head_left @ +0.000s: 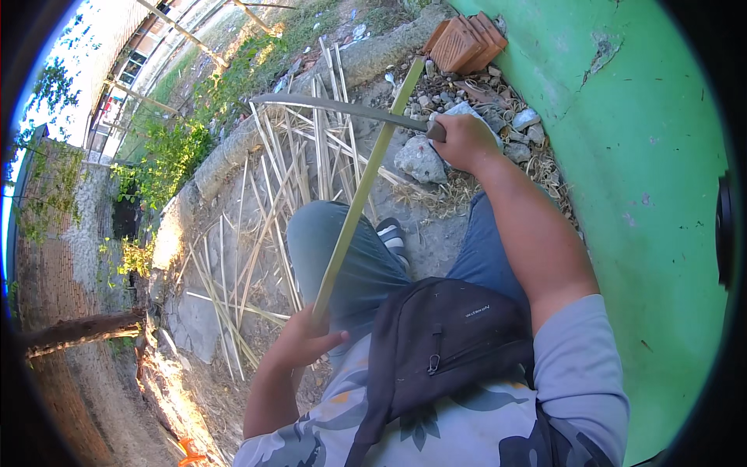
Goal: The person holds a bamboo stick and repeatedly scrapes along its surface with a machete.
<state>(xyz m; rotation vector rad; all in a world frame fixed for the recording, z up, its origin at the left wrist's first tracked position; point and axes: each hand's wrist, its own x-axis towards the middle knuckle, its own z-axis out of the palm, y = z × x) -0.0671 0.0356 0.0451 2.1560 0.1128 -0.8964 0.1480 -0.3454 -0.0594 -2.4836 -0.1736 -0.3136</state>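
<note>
My right hand [467, 142] is closed round the short handle of a machete [334, 106], whose long grey, curved blade points left. The blade crosses a long, flat, pale green bamboo strip [364, 185] near its far end; whether it cuts into the strip I cannot tell. At the near end my left hand [297, 339] grips the strip, its thumb sticking out to the right. The strip slants up and away over my left knee.
Split bamboo strips [320, 148] lie strewn on the ground ahead and to the left. Rubble with a large rock [421, 159] and stacked terracotta tiles [461, 47] sit beside the green wall [630, 194] at right. A black bag [451, 331] hangs across my front.
</note>
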